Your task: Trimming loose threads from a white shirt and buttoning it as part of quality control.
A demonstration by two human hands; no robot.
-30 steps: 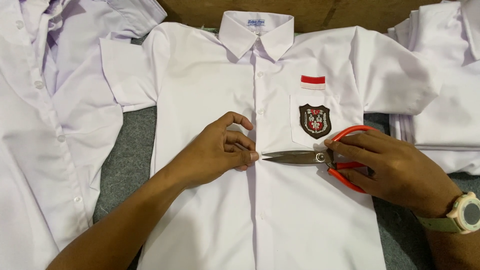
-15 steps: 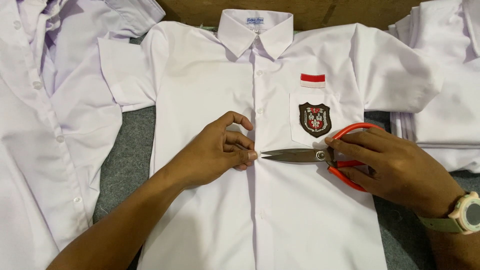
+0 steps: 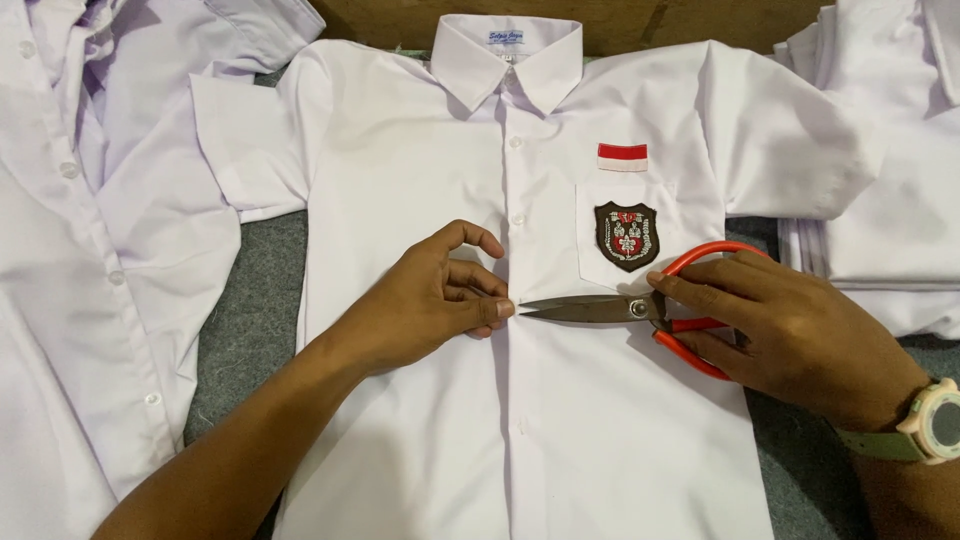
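A white short-sleeved shirt (image 3: 420,180) lies flat and buttoned on its back, collar at the top, filling the middle of the view. It rests on a grey cloth surface (image 3: 255,290), which shows in strips to either side of the shirt. Left of the shirt lies another white shirt (image 3: 90,250), open and rumpled, with a row of buttons showing. Right of the shirt sits a folded stack of white garments (image 3: 890,200), partly under the shirt's sleeve. Above the shirt's collar a brown wooden edge (image 3: 640,20) runs across.

The left hand (image 3: 430,300) comes in from below and lies on the shirt's button strip at mid-chest, its fingertips (image 3: 500,310) pinched together on the cloth there. The right hand (image 3: 790,330) rests on the shirt just below the chest pocket (image 3: 640,235), fingers wrapped around the handles of a pair of scissors (image 3: 620,310). The scissors lie level on the shirt, red handles to the right, dark blades closed or nearly so, the tip pointing left and just beside the left hand's pinched fingertips at the button strip.

On the right wrist is a watch (image 3: 935,420) with a pale case and green strap. On the shirt's pocket sits a dark shield-shaped badge (image 3: 626,236); just above the pocket is a small red and white patch (image 3: 622,157).
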